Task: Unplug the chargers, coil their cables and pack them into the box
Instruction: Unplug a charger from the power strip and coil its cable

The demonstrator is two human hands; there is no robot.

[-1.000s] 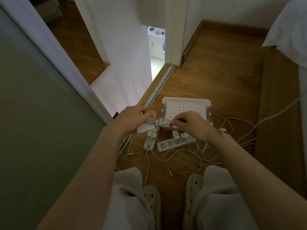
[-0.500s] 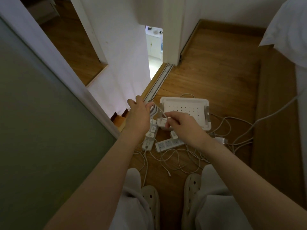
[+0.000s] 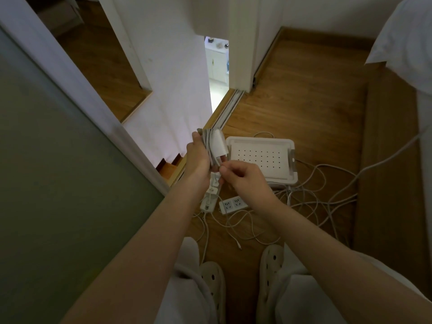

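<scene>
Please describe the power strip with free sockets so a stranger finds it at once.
Before the perforated box on the wooden floor, two power strips lie among cables. Take the right strip, below the right hand: its visible sockets are empty, whereas the left strip holds chargers.

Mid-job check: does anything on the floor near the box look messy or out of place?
Yes. Loose white cables lie tangled on the floor beside the power strip and the box, uncoiled, one plug end trailing near the slippers. Nothing looks damaged. The left hand holds a coiled charger; the right hand pinches its cable.
</scene>
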